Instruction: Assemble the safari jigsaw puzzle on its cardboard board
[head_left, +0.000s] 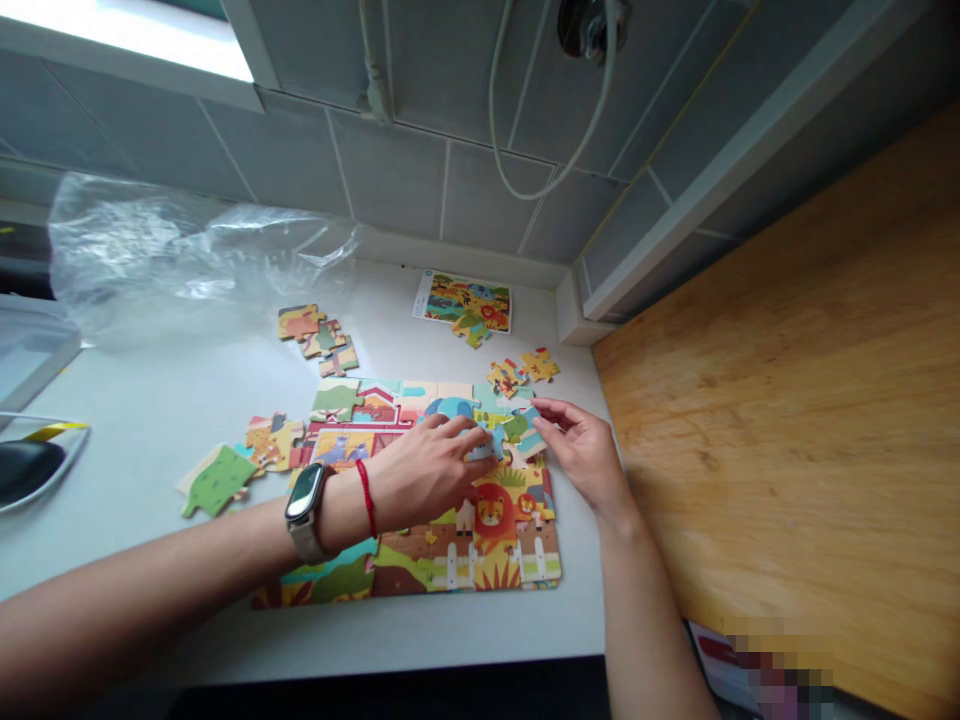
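Left hand [424, 475] lies spread on the jigsaw puzzle [487, 520]; right hand [581, 450] pinches a light, stiff cardboard piece [527, 435] (edges grip best).

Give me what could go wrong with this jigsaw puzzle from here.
The left hand presses on the assembled puzzle, so it might shift joined pieces out of place. The loose pieces near the plastic bag could end up under it and be missed. The puzzle sits close to the counter's front edge, so a knock might push pieces off.
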